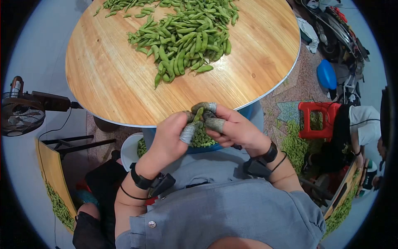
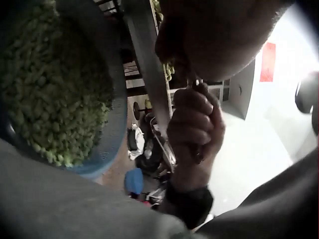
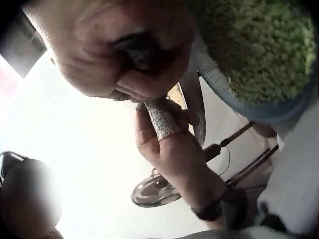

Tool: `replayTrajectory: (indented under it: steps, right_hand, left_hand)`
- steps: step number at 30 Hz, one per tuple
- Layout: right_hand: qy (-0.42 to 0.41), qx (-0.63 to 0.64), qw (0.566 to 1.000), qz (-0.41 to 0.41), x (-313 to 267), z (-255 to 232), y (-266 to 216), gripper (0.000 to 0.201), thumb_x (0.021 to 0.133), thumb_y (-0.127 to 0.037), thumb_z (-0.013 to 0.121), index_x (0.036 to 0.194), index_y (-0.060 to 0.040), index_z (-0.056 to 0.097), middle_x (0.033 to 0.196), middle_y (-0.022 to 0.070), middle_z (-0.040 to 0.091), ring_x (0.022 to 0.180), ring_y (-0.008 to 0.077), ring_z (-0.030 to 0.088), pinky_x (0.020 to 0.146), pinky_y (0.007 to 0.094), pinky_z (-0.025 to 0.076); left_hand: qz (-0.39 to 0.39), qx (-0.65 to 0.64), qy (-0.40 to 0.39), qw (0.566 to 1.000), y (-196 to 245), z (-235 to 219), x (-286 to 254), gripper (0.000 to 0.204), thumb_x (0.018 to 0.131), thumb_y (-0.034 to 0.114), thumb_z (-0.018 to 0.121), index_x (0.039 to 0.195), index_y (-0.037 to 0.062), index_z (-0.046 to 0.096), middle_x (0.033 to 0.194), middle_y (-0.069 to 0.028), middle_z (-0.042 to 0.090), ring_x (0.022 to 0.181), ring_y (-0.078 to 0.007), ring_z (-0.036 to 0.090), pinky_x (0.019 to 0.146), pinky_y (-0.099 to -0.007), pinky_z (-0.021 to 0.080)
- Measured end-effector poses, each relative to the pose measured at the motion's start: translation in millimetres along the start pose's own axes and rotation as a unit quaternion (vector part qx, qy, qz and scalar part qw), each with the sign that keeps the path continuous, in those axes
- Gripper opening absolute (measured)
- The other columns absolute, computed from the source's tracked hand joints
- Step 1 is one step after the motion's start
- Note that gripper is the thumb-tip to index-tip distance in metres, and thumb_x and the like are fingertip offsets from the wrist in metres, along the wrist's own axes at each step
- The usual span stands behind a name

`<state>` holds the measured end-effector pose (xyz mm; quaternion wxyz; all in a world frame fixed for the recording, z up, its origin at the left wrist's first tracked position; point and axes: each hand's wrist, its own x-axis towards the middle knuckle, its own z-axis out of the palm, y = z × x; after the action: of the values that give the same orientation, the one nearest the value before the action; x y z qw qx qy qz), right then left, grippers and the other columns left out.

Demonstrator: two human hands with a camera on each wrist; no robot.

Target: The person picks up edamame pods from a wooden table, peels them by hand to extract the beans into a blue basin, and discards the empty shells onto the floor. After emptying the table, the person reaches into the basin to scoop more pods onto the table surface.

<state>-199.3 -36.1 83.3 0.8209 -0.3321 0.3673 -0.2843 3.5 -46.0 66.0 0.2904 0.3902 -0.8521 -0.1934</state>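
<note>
Your left hand (image 1: 168, 130) pinches a pod (image 1: 199, 114) | your right hand (image 1: 237, 128) pinches it too | pod: at the worktop's (image 1: 112, 74) near edge | heap (image 1: 186, 37): on top, toward far edge | tub (image 2: 116, 124): holds beans (image 1: 202, 140), below your hands

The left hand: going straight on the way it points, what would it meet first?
Likely the right hand, whose covered fingertips lie just ahead, by the green pod; depth is unclear.

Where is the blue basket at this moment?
In the middle of the head view, the blue basket is below the left hand and the right hand, by the near edge of the table.
</note>
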Motion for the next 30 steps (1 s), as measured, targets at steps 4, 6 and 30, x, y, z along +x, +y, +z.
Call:
replayTrajectory:
  steps: [4,6,30]
  right_hand:
    - [-0.106,0.175,0.977,0.051,-8.7,-4.8,-3.4,0.043,0.091,-0.004,0.034,0.132,-0.0160,0.041,0.068,-0.0056,0.041,0.049,0.0000,0.027,0.041,0.0161,0.020]
    - [-0.093,0.164,0.981,0.038,-9.7,-3.6,-4.4,0.042,0.091,-0.004,0.033,0.131,-0.0162,0.041,0.069,-0.0055,0.041,0.049,0.0001,0.028,0.041,0.0162,0.021]
    - [0.201,-0.532,0.781,-0.256,-7.3,-13.8,48.3,0.033,0.069,-0.016,0.072,0.094,-0.0015,0.057,0.076,0.0163,0.055,0.068,0.0307,0.056,0.060,0.0348,0.046]
  left_hand:
    - [-0.297,-0.610,-0.128,0.723,-1.0,-8.3,-2.3,0.019,0.093,0.016,0.054,0.099,-0.0011,0.058,0.065,0.0015,0.053,0.052,-0.0044,0.045,0.051,-0.0201,0.041]
    - [-0.289,-0.730,-0.120,0.608,-2.0,-5.8,-0.9,0.018,0.092,0.016,0.055,0.099,-0.0006,0.058,0.068,0.0020,0.054,0.053,-0.0051,0.047,0.051,-0.0214,0.043]
    - [-0.257,-0.356,-0.188,0.878,17.6,10.4,-18.3,0.015,0.074,-0.010,0.044,0.082,-0.0015,0.053,0.068,-0.0069,0.058,0.057,-0.0137,0.059,0.051,-0.0268,0.048]
